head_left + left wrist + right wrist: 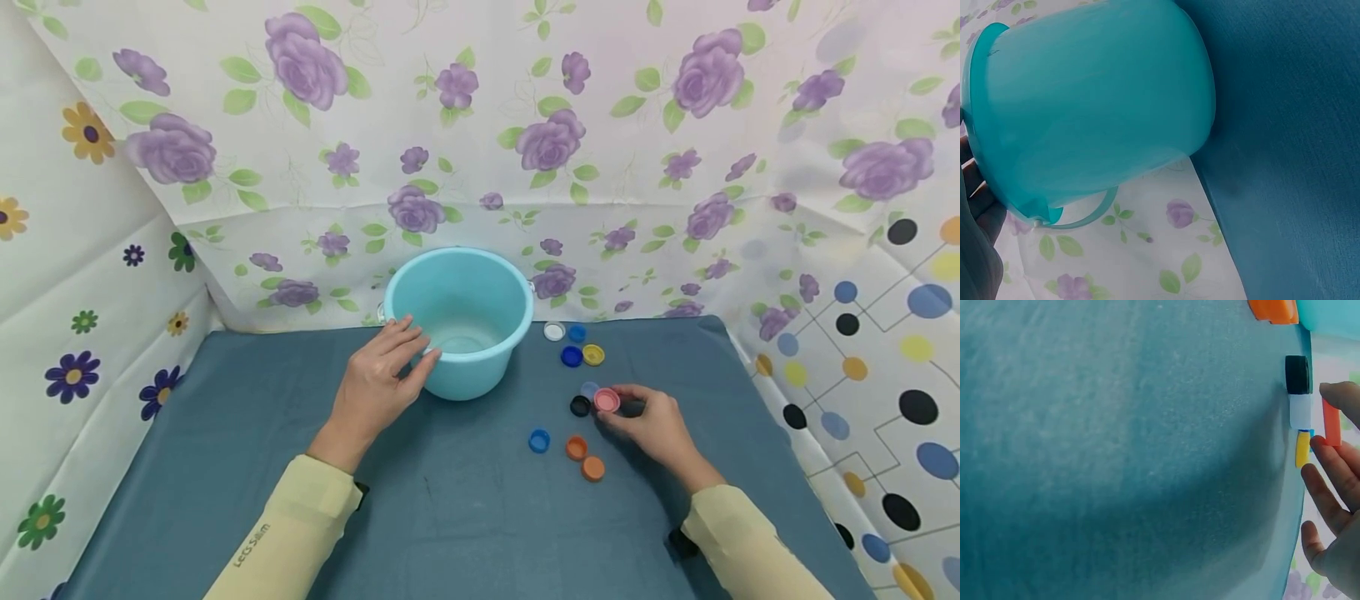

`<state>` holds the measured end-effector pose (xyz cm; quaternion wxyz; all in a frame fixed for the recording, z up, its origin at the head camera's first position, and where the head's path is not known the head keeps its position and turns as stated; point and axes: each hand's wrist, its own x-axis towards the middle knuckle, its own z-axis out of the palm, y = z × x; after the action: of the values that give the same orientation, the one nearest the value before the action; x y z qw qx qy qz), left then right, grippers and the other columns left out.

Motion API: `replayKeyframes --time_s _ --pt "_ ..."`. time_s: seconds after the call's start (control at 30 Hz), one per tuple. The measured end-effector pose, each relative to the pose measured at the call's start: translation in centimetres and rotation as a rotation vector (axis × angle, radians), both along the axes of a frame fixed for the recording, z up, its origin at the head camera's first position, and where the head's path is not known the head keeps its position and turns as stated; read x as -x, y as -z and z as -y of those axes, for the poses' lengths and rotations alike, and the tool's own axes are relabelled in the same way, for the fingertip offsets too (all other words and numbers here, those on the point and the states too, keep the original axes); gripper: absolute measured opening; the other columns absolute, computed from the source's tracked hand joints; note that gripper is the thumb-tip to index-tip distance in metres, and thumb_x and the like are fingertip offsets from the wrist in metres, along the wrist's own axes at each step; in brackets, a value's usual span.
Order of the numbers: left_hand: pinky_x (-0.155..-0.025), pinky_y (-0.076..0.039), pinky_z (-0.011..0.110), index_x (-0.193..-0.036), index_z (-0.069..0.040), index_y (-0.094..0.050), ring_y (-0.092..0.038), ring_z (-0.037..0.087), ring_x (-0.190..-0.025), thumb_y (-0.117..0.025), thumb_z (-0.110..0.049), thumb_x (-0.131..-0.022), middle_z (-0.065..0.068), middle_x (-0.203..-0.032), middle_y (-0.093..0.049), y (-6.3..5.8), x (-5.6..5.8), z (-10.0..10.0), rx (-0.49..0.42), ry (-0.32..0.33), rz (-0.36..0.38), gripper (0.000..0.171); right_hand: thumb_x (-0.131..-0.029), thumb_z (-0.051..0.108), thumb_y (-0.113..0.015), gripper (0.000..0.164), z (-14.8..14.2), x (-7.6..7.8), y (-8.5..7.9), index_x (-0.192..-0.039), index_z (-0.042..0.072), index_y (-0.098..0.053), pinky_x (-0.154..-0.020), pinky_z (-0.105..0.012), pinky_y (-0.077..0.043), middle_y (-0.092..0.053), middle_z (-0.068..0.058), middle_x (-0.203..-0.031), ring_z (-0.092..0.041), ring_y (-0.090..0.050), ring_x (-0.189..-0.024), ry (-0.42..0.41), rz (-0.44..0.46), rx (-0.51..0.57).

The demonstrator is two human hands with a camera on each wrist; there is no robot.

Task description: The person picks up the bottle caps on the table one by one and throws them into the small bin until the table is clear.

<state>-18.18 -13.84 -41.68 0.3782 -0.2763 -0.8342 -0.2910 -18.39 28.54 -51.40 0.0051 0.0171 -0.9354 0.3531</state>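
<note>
With the fingers of my right hand (654, 423) pinching a pink cap (607, 401) just beside the black cap (580, 406), the bucket (474, 380) stands leftward and farther ahead, nearer my left hand (381, 367), whose loosely extended fingers hold nothing and lie against it.

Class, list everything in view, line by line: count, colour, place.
Bucket: 1, light blue, tablecloth's far edge
Handle: 1, light blue, on bucket
Held cap: 1, pink, right hand
Loose caps: 9 (4 blue, 2 orange, white, yellow, black), tablecloth's right half
Tablecloth: 1, dull blue, under bucket
Hangings: 3, white patterned, back and sides
Sleeves: 2, cream, forearms
Wrist pieces: 2, black, by sleeves
Left hand: 1, bare, at bucket
Right hand: 1, bare, holding cap
</note>
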Motion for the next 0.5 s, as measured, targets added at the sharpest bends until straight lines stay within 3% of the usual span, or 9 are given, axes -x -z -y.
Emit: replayKeyframes --time_s 0.33,0.5 --pt "-0.111 -0.044 0.037 -0.102 -0.005 -0.073 -0.059 0.030 -0.117 -0.072 -0.023 -0.083 0.014 -0.105 -0.070 -0.1 -0.1 0.0 -0.001 0.002 -0.001 0.027 -0.072 0.049 -0.076 0.048 0.6 0.4 -0.9 -0.113 0.027 -0.065 -0.078 -0.028 -0.059 -0.066 0.007 -0.107 -0.011 -0.061 -0.100 0.002 -0.066 0.124" --pt "-0.110 -0.044 0.037 -0.102 -0.004 -0.073 -0.059 0.030 -0.116 -0.072 -0.023 -0.083 0.015 -0.104 -0.070 -0.1 0.0 0.0 -0.002 0.000 -0.002 0.027 -0.073 0.047 -0.076 0.046 1.1 0.7 -1.6 -0.113 0.027 -0.066 -0.086 -0.039 -0.058 -0.066 0.005 -0.107 -0.011 -0.060 -0.100 -0.015 -0.085 0.197"
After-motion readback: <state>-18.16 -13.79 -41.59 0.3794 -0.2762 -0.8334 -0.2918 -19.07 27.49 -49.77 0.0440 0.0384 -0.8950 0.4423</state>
